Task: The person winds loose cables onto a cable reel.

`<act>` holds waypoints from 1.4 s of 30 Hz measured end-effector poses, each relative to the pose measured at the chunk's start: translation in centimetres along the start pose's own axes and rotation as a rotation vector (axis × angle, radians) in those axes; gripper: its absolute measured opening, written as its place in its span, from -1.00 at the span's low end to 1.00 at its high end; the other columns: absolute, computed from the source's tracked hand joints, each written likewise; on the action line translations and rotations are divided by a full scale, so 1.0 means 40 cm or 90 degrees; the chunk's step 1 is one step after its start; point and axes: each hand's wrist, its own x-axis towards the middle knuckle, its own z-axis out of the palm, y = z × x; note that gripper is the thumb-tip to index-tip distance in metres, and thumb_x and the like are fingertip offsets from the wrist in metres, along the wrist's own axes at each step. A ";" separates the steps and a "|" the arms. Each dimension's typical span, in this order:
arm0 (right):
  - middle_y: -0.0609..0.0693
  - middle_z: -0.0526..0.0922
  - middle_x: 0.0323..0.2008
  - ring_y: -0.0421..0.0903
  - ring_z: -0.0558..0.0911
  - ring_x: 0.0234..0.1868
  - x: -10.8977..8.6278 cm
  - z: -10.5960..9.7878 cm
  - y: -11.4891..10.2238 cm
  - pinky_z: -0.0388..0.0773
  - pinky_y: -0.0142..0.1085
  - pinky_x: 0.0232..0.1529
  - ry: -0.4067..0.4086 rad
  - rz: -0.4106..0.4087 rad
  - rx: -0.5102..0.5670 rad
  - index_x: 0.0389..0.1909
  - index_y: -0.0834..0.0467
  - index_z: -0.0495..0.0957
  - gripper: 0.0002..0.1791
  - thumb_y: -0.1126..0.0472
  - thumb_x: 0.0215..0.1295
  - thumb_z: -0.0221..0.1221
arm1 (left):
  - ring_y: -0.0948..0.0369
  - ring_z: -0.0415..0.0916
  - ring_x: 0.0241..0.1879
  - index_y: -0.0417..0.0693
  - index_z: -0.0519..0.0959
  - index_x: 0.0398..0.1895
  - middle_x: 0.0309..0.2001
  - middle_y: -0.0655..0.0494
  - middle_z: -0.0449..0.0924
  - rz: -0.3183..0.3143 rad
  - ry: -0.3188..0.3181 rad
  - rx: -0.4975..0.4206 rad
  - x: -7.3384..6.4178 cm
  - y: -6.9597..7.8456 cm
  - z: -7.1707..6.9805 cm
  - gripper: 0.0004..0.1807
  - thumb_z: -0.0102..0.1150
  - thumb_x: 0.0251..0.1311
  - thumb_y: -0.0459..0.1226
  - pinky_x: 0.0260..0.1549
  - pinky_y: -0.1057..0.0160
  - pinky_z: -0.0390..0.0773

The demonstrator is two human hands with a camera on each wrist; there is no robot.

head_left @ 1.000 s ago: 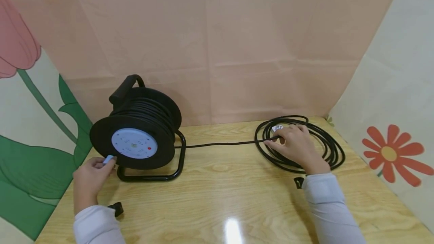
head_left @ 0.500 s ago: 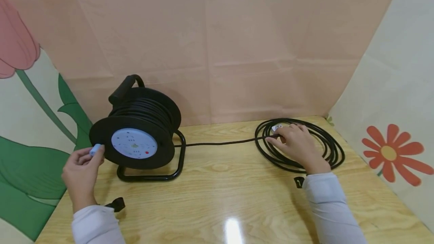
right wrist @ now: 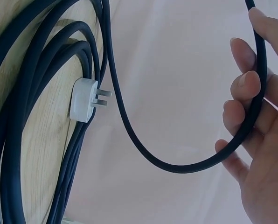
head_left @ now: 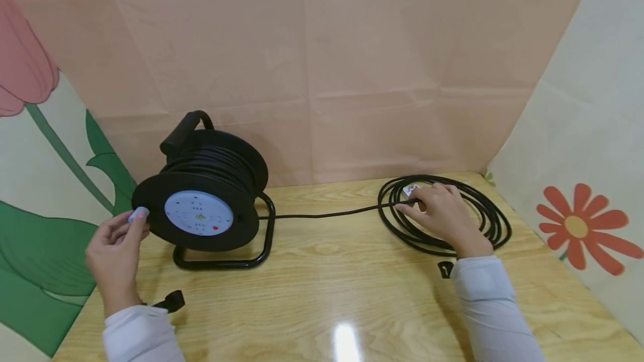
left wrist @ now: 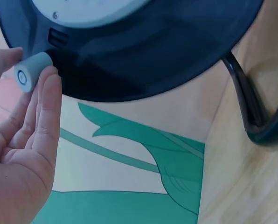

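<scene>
A black cable reel (head_left: 151, 225) with a pale round socket panel (head_left: 198, 213) stands on its tubular frame at the left. My left hand (head_left: 114, 256) pinches the small light-blue crank knob (left wrist: 34, 71) at the left edge of the reel's front disc, thumb on one side and fingers on the other. A black cable (head_left: 327, 215) runs from the reel to my right hand (head_left: 445, 217), whose fingers curl round it in the right wrist view. Beneath that hand lies a loose coil of the cable (head_left: 495, 211), and a white plug (right wrist: 83, 99) with metal prongs sits inside it.
Near my left forearm lies a black strap-like piece (head_left: 173, 300), and a smaller black piece (head_left: 445, 269) is by my right cuff. Everything rests on a wood-grain table (head_left: 302, 295). A pink backdrop (head_left: 352, 71) closes off the back, with flower-printed panels at both sides.
My left hand has carried the knob up and to the left round the disc, and the socket panel has turned with it. My right hand has stayed nearly still on the cable.
</scene>
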 end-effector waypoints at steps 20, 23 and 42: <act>-0.08 0.56 -0.40 -0.03 0.42 -0.32 -0.005 0.006 0.006 0.31 -0.02 -0.23 0.029 0.020 0.022 -0.44 -0.03 0.52 -0.64 -0.24 0.03 0.26 | 0.23 0.53 -0.28 -0.13 0.66 -0.16 -0.32 0.17 0.63 0.036 0.086 -0.060 -0.016 0.042 0.062 -0.52 0.53 -0.27 -0.22 -0.33 0.57 0.52; -0.07 0.59 -0.39 -0.03 0.45 -0.33 -0.002 0.009 0.001 0.34 0.04 -0.13 0.020 0.016 0.021 -0.40 -0.02 0.55 -0.63 -0.23 0.06 0.25 | 0.21 0.52 -0.24 -0.11 0.66 -0.14 -0.27 0.14 0.62 0.039 0.080 -0.069 -0.021 0.046 0.071 -0.52 0.51 -0.25 -0.23 -0.29 0.54 0.51; -0.18 0.44 -0.59 -0.24 0.30 -0.65 0.009 0.034 -0.058 0.24 -0.31 -0.69 0.036 -0.049 0.025 -0.44 -0.08 0.44 -0.80 -0.07 0.29 0.07 | 0.13 0.48 -0.14 -0.13 0.63 -0.09 -0.13 0.04 0.56 0.072 0.042 -0.125 -0.044 0.072 0.115 -0.58 0.43 -0.11 -0.26 -0.19 0.48 0.50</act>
